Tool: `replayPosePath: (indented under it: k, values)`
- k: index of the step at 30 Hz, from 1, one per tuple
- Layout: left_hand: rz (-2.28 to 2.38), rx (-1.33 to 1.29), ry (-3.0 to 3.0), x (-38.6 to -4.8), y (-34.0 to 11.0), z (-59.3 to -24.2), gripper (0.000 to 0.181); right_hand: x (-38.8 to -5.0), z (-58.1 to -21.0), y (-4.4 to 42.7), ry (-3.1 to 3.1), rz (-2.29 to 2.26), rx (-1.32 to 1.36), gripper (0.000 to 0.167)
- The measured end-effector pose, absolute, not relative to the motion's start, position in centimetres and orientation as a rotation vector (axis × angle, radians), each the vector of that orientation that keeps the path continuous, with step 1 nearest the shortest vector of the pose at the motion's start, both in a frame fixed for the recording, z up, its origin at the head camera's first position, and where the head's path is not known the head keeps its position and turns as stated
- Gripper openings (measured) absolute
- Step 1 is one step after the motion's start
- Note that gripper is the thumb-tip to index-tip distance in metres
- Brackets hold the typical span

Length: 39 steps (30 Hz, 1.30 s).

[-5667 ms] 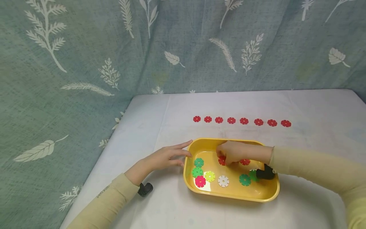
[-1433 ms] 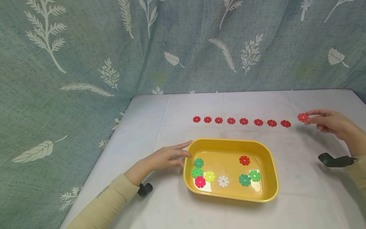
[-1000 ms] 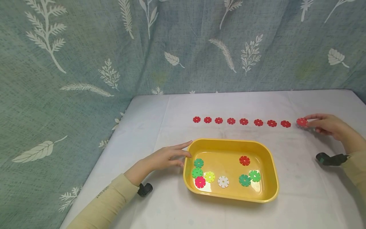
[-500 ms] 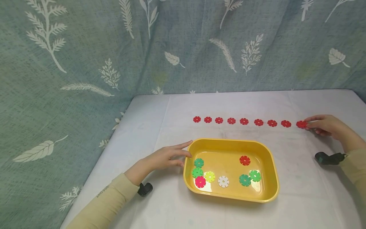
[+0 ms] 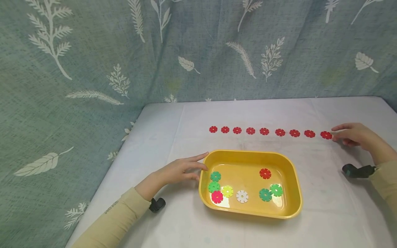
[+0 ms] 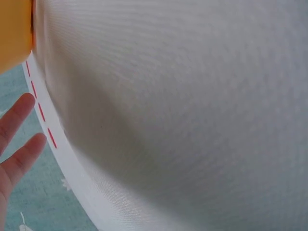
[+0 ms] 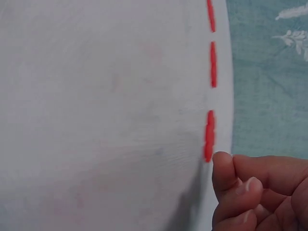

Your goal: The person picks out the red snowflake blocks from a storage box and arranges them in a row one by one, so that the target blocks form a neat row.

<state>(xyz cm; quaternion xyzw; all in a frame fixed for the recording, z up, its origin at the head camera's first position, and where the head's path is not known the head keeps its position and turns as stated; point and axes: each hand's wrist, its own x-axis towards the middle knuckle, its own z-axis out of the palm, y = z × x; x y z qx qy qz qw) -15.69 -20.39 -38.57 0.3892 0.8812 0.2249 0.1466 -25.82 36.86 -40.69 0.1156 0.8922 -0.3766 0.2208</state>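
In the head view, a row of several red notched discs (image 5: pixel 264 131) runs across the white table. At its right end lies a red disc (image 5: pixel 326 135), flat, with my right hand (image 5: pixel 356 136) just beside it, thumb and forefinger parted at its edge. The right wrist view shows the fingertips (image 7: pixel 222 161) close to that disc, nothing held between them. My left hand (image 5: pixel 176 170) has its fingers spread at the left rim of a yellow tray (image 5: pixel 248 214). Inside the tray lie a red disc (image 5: pixel 265 173), a pinkish-red disc (image 5: pixel 217 197) and several others.
The tray also carries green discs (image 5: pixel 276 190), a yellow disc (image 5: pixel 227 191) and a white disc (image 5: pixel 242 196). Behind the table (image 5: pixel 173 224) hangs a green leaf-patterned cloth (image 5: pixel 211 79). Black wrist devices (image 5: pixel 359 171) stick out beneath both sleeves.
My right hand took a red disc from the tray to the row's right end, lowered it flat and let go of it. The left hand has stayed at the tray rim.
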Motion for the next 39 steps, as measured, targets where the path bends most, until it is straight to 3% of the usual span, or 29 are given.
replayPosePath:
  k: [12, 21, 39]
  values:
    - [0.657, 1.150, 2.535, -15.6, -20.5, -38.6, 0.044, -25.2, -37.3, 34.5, 2.520, -0.996, 0.134, 0.062]
    - [0.663, 1.146, 2.542, -15.6, -20.4, -38.6, 0.041, -23.3, -33.5, 29.8, 2.537, -0.921, -0.070, 0.069]
    - [0.648, 1.129, 2.535, -15.7, -20.4, -38.5, 0.046, -20.3, -29.2, 20.3, 2.274, -0.855, -0.447, 0.052]
